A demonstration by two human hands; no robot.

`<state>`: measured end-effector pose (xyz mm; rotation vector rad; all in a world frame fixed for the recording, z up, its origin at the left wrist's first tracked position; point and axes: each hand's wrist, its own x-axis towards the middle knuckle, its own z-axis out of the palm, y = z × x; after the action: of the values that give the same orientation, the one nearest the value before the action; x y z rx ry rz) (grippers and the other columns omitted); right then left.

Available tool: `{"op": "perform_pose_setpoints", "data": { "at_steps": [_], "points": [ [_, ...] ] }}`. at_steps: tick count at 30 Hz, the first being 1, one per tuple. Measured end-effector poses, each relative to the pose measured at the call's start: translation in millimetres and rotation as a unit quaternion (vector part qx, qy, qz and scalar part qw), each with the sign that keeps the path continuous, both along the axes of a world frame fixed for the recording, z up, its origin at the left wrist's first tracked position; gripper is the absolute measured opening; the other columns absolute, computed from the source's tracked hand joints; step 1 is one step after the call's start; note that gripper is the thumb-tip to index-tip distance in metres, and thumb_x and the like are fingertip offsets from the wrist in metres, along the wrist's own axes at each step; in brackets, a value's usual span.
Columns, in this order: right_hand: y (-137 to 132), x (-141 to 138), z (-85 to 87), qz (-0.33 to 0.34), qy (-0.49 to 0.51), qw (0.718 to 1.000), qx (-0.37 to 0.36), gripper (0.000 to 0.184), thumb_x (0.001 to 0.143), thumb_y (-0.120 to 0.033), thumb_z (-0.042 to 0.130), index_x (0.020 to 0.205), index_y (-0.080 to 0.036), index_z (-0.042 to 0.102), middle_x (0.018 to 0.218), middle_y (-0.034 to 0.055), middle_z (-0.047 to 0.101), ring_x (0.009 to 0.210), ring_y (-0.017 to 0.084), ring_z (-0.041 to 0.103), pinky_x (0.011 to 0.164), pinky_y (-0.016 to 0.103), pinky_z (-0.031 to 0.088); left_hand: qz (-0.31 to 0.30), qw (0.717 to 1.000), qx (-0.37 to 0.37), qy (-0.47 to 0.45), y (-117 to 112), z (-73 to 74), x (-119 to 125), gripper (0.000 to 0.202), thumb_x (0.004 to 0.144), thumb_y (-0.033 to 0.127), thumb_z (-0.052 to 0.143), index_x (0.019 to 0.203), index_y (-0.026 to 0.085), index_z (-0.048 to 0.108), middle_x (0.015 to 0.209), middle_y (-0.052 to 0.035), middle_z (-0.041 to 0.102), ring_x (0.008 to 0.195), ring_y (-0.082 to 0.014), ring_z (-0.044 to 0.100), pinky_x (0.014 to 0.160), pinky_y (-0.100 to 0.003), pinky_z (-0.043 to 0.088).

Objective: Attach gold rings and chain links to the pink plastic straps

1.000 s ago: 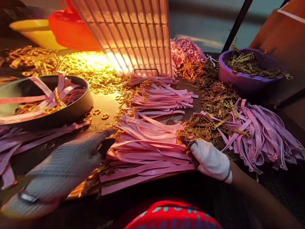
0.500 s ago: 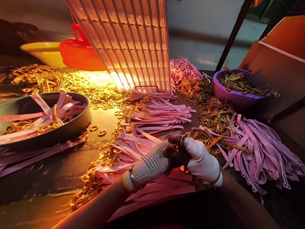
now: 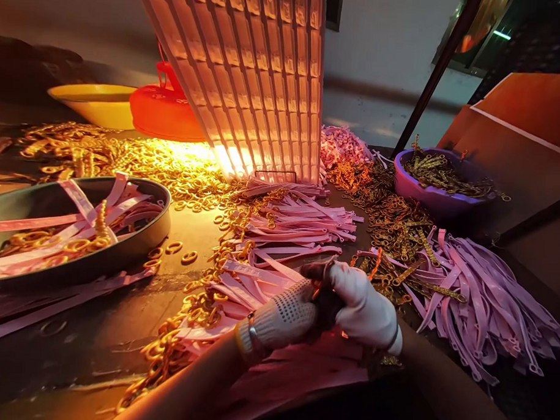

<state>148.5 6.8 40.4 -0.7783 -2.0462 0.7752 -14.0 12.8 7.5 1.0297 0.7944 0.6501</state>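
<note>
My left hand [image 3: 289, 314], in a pale dotted glove with bare fingertips, meets my right hand [image 3: 366, 305] in a white glove over the pink straps. The fingers of both hands are bent and pressed together. What they hold is hidden in shadow among the dark fingertips. An orange-lit strip of chain [image 3: 376, 263] shows just beyond my right hand; whether it is held I cannot tell. Beneath and in front of the hands lie rows of pink straps [image 3: 245, 276], with gold rings [image 3: 198, 305] along their left ends.
A dark oval pan [image 3: 162, 221] with straps and rings stands left. Behind are a red lamp [image 3: 166, 114], a yellow basin [image 3: 91, 105] and a ribbed panel [image 3: 266, 81]. Right are a purple basin [image 3: 427, 200] of chains, loose chains [image 3: 394, 229] and a strap pile [image 3: 483, 297].
The view has tilted, so the surroundings sit slightly lower. Both hands remain together with fingers closed. An orange-lit chain strip now shows beside my right hand.
</note>
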Motion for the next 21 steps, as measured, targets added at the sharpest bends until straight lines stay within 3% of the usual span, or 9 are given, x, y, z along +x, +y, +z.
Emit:
{"op": "perform_pose_setpoints", "data": {
  "at_steps": [2,6,8,10,12,15,18,21],
  "points": [
    [7,2,-3.2,-0.040,0.093,0.990,-0.095,0.042,0.085,-0.015,0.065,0.126,-0.024,0.063,0.089,0.0006,0.063,0.077,0.012,0.057,0.074,0.024,0.050,0.014,1.000,-0.017,-0.004,1,3.4,-3,0.008,0.076,0.022,0.066,0.074,0.015,0.064,0.048,0.0045,0.050,0.034,-0.0055,0.036,0.033,-0.017,0.023],
    [21,1,-11.9,-0.111,0.258,0.935,-0.215,0.040,0.076,-0.030,0.080,0.113,-0.023,0.067,0.093,0.0001,0.062,0.079,0.012,0.056,0.069,0.022,0.050,0.141,0.987,-0.058,-0.048,-1,6.7,-7,0.036,0.075,0.032,0.074,0.105,0.013,0.068,0.076,-0.0042,0.069,0.036,-0.0014,0.033,0.034,-0.017,0.022],
    [24,-3,-17.5,-0.109,0.297,0.917,-0.243,0.042,0.070,-0.031,0.084,0.107,-0.023,0.068,0.087,-0.0012,0.060,0.074,0.011,0.054,0.064,0.022,0.049,0.158,0.983,-0.067,-0.062,-4,5.6,-5,0.039,0.073,0.035,0.077,0.104,0.013,0.067,0.068,-0.0024,0.066,0.036,-0.0020,0.032,0.034,-0.017,0.021],
    [24,-8,-23.3,-0.100,0.319,0.908,-0.252,0.040,0.072,-0.032,0.083,0.107,-0.023,0.068,0.081,-0.0023,0.059,0.070,0.011,0.053,0.063,0.023,0.049,0.158,0.982,-0.079,-0.074,-7,2.9,1,0.036,0.071,0.036,0.079,0.096,0.014,0.066,0.051,0.0041,0.053,0.036,-0.0037,0.031,0.034,-0.017,0.021],
    [22,-12,-27.4,-0.098,0.320,0.912,-0.236,0.037,0.077,-0.032,0.078,0.111,-0.024,0.066,0.082,-0.0018,0.060,0.070,0.012,0.055,0.065,0.025,0.050,0.165,0.978,-0.089,-0.093,-9,-0.8,7,0.031,0.072,0.037,0.078,0.090,0.016,0.064,0.046,0.0071,0.045,0.036,-0.0045,0.030,0.034,-0.016,0.022],
    [16,-12,-27.1,-0.105,0.251,0.948,-0.167,0.028,0.086,-0.027,0.069,0.113,-0.024,0.066,0.086,-0.0002,0.065,0.076,0.015,0.058,0.072,0.027,0.053,0.184,0.973,-0.081,-0.118,-10,-5.3,14,0.029,0.079,0.043,0.072,0.088,0.019,0.059,0.049,0.0071,0.045,0.038,-0.0043,0.028,0.034,-0.015,0.024],
    [11,-3,-20.4,-0.128,0.105,0.984,-0.064,0.016,0.093,-0.021,0.057,0.104,-0.022,0.067,0.084,0.0017,0.066,0.077,0.016,0.059,0.079,0.030,0.053,0.197,0.970,-0.076,-0.120,-9,-5.8,12,0.028,0.084,0.045,0.068,0.089,0.020,0.056,0.055,0.0075,0.045,0.041,-0.0042,0.028,0.035,-0.014,0.023],
    [9,5,-12.0,-0.186,-0.082,0.978,0.043,0.026,0.090,-0.012,0.046,0.107,-0.018,0.065,0.092,0.0090,0.066,0.088,0.022,0.062,0.087,0.036,0.052,0.187,0.975,-0.057,-0.105,-4,-2.4,4,0.030,0.084,0.044,0.068,0.083,0.021,0.050,0.059,0.0075,0.044,0.042,-0.0042,0.030,0.035,-0.014,0.022]
  ]
}}
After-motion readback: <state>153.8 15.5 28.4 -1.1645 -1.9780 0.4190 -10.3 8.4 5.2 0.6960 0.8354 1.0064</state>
